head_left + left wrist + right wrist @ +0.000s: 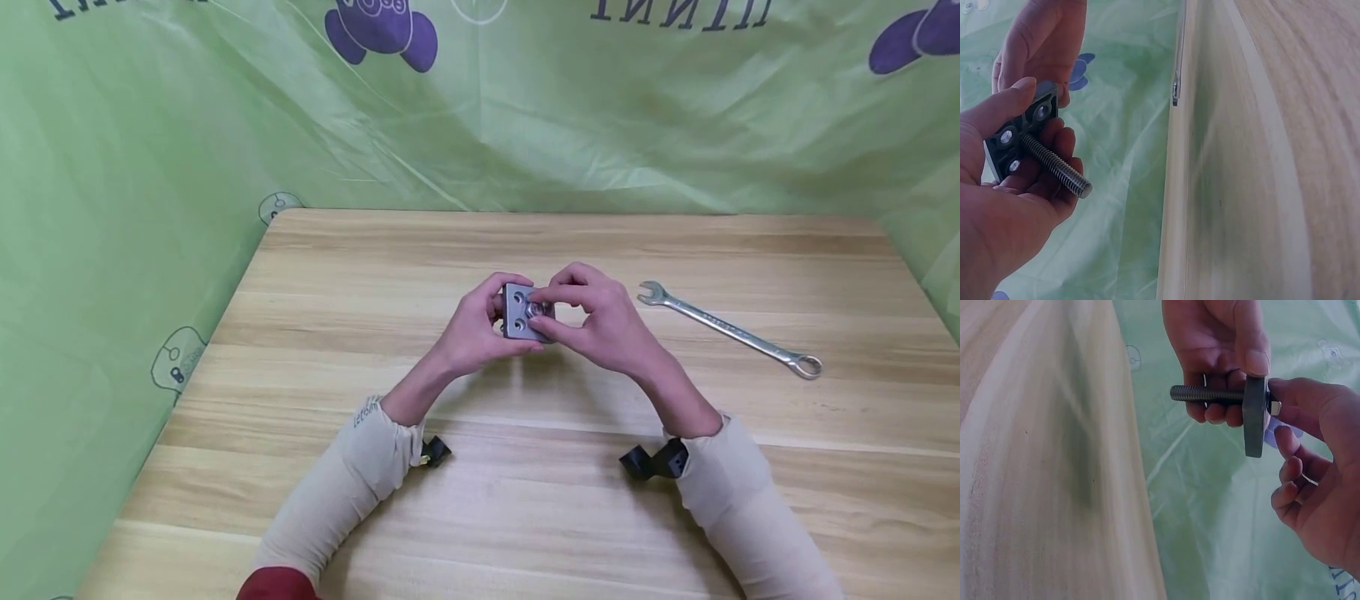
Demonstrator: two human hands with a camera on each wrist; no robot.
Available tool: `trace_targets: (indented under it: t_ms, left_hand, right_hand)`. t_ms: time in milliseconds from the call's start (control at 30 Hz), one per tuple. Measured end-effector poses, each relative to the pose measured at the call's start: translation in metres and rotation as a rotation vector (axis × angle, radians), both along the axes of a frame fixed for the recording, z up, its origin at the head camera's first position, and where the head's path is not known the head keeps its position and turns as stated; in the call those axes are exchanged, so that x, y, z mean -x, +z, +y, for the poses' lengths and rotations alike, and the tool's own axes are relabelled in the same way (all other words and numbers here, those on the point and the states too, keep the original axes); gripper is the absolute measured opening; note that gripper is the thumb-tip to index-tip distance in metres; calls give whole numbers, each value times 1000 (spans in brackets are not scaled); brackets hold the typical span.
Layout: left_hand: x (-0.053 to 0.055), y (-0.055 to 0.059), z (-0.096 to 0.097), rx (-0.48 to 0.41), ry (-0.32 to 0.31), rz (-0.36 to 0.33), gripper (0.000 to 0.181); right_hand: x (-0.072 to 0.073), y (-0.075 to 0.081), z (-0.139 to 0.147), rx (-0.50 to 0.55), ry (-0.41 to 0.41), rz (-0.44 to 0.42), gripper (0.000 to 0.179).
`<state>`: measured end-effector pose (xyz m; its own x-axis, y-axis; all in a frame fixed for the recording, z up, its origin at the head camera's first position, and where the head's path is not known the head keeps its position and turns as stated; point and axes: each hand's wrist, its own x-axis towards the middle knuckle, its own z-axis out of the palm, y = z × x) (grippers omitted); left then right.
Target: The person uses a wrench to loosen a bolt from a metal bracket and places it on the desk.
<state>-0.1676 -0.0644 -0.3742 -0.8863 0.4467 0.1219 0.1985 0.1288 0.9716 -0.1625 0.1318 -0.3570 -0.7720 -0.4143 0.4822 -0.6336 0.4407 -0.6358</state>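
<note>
Over the wooden table (525, 517), the left hand (475, 325) grips a drilled metal plate (517, 312) between its thumb and fingers. Through this plate passes a threaded bolt (1054, 164), whose head the right hand (603, 321) pinches with thumb and forefinger. Further right, a combination wrench (731, 331) lies on the table.

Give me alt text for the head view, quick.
A person's left hand holds a grey rectangular metal-looking plate above a pale wood-grain table, while the right hand pinches the silver metal bolt through it. A silver metal wrench lies to the right.
</note>
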Motion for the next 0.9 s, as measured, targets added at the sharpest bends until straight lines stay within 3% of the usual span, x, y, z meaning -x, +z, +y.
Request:
trace_targets:
  t_ms: [433,633,900]
  left_hand:
    - [-1,2,0,-33,-33,-64,68]
    - [0,3,0,-36,-4,-58,68]
    - [-1,4,-1,0,29,-29,70]
  right_hand:
    - [0,4,6,10,169,-170,31]
    - [-1,3,3,3,49,-137,37]
    - [-1,-3,-7,-8,-129,22,32]
